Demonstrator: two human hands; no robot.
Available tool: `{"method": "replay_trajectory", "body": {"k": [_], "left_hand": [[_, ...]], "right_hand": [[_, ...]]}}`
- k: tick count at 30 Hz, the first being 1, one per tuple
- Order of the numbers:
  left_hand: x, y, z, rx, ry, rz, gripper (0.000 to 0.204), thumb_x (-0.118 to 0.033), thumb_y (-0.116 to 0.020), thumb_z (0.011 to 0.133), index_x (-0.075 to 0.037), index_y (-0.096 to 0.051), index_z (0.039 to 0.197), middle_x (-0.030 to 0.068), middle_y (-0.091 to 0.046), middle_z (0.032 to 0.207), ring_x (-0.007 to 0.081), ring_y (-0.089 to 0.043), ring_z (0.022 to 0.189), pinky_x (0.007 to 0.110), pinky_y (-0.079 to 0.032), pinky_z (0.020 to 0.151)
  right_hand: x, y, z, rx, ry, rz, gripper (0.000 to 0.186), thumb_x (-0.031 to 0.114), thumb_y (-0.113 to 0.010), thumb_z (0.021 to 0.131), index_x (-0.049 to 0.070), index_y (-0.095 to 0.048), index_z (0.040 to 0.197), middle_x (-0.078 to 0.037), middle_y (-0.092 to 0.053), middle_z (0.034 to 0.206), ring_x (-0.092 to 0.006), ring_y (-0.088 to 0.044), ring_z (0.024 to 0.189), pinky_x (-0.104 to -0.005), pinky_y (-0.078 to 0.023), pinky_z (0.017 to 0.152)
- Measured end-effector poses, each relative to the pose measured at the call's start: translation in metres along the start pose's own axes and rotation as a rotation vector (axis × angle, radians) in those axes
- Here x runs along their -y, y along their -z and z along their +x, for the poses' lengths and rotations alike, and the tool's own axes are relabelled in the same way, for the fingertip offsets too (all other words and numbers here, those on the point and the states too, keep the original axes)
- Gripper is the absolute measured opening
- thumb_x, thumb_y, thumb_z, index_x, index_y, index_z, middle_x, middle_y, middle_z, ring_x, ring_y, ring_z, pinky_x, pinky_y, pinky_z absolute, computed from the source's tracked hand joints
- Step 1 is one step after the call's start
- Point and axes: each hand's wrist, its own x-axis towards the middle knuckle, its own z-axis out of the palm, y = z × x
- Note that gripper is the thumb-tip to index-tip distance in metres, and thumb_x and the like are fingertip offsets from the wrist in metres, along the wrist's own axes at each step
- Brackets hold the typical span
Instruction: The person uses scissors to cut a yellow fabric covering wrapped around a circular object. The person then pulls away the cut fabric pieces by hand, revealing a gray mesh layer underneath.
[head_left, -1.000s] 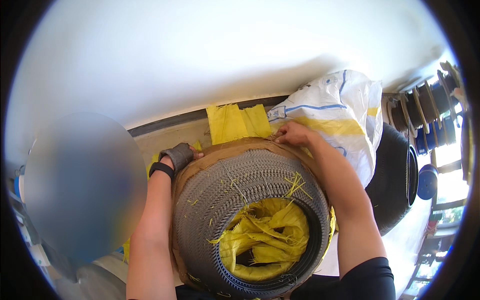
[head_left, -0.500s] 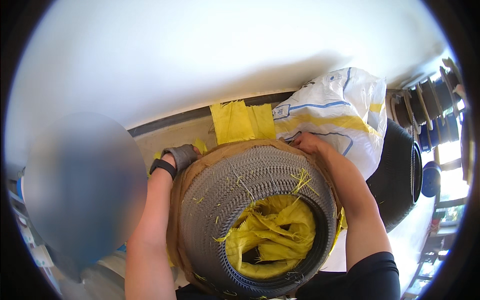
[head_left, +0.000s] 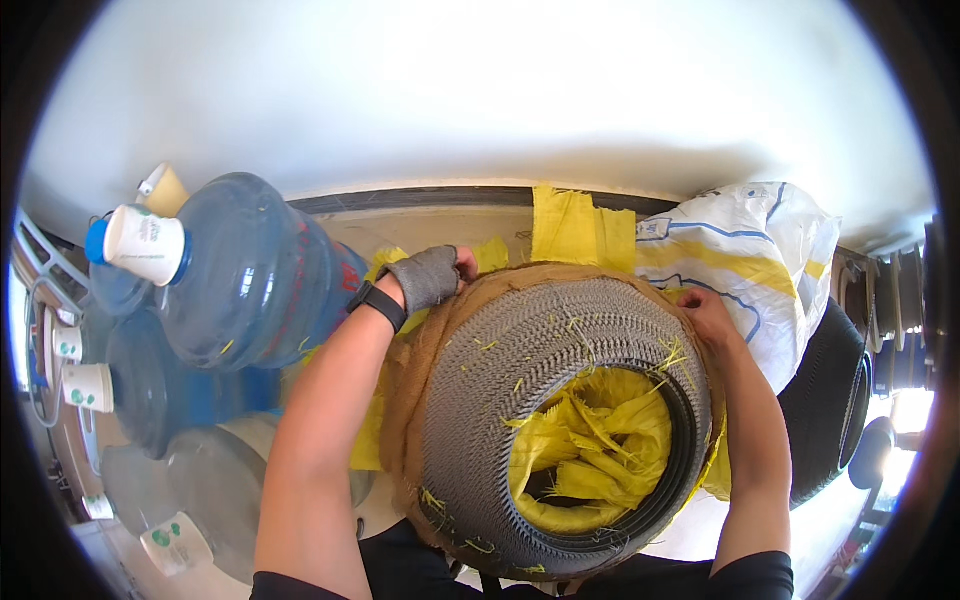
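Observation:
In front of me stands a large round roll (head_left: 480, 340) of grey, zigzag-ridged coiled strip, tilted so that its hollow core faces me. Crumpled yellow woven plastic (head_left: 590, 480) fills that core. Brown wrapping cloth (head_left: 405, 410) goes round the roll's outer side. My left hand (head_left: 430, 277), in a grey fingerless glove with a black band at the wrist, is closed on the cloth at the far left rim; some of its fingertips are hidden. Across the roll, my right hand (head_left: 708, 316) is bare and pinches the cloth's far right edge, its fingertips partly hidden.
Big blue water bottles (head_left: 250, 270), several with paper cups over their necks, stand at the left. Yellow woven sheet (head_left: 580, 232) lies behind the roll by the wall. A white plastic sack (head_left: 740, 250) and a black coiled roll (head_left: 825, 400) are at the right.
My view has swung left, bringing the bottles, blurred over before, into clear sight. My left hand has slid along the cloth's far rim toward the middle; the right has shifted nearer along its side.

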Motion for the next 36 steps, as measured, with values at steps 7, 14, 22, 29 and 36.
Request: {"method": "replay_trajectory", "body": {"k": [7,14,22,29,36], "left_hand": [[-0.005,0.01,-0.03,0.07,0.066,0.327,0.036,-0.017,-0.065,0.085,-0.005,-0.072,0.118,0.0165,-0.074,0.105,0.0289,-0.069,0.099,0.038,-0.054,0.09],[0.001,0.004,-0.06,0.199,0.12,-0.005,0.067,-0.01,-0.057,0.086,-0.007,-0.045,0.152,0.0114,-0.064,0.139,0.0177,-0.058,0.126,0.031,-0.041,0.109],[-0.005,-0.004,-0.062,0.074,0.111,0.112,0.058,-0.004,-0.054,0.087,-0.011,-0.056,0.144,0.0138,-0.068,0.133,0.0218,-0.064,0.12,0.032,-0.048,0.103],[-0.021,-0.012,-0.083,0.004,0.338,-0.009,0.052,0.001,-0.051,0.09,-0.012,-0.063,0.138,0.0123,-0.068,0.133,0.0211,-0.066,0.12,0.032,-0.049,0.101],[0.005,-0.024,-0.089,-0.067,0.428,0.142,0.043,-0.008,-0.056,0.095,-0.015,-0.066,0.136,0.01,-0.071,0.128,0.0227,-0.067,0.116,0.033,-0.05,0.098]], "right_hand": [[-0.004,0.003,-0.042,-0.068,0.041,0.022,0.025,0.017,-0.062,0.097,-0.003,-0.072,0.108,-0.006,-0.073,0.095,-0.0137,-0.064,0.089,-0.0282,-0.05,0.082],[-0.007,0.003,-0.081,-0.104,0.091,0.191,0.031,0.019,-0.057,0.1,-0.003,-0.069,0.119,-0.011,-0.073,0.101,-0.0192,-0.064,0.102,-0.0306,-0.048,0.095],[-0.038,0.008,-0.109,-0.273,0.115,-0.131,0.029,0.023,-0.059,0.1,-0.004,-0.068,0.1,-0.013,-0.067,0.081,-0.0196,-0.058,0.077,-0.035,-0.048,0.076],[-0.028,0.009,-0.112,-0.26,-0.022,-0.075,0.027,0.02,-0.06,0.098,-0.005,-0.066,0.096,-0.015,-0.067,0.076,-0.0231,-0.06,0.073,-0.0381,-0.049,0.072],[-0.049,0.012,-0.099,-0.341,0.079,-0.425,0.024,0.02,-0.06,0.095,-0.002,-0.068,0.093,-0.027,-0.068,0.089,-0.0463,-0.065,0.084,-0.0483,-0.05,0.076]]}}
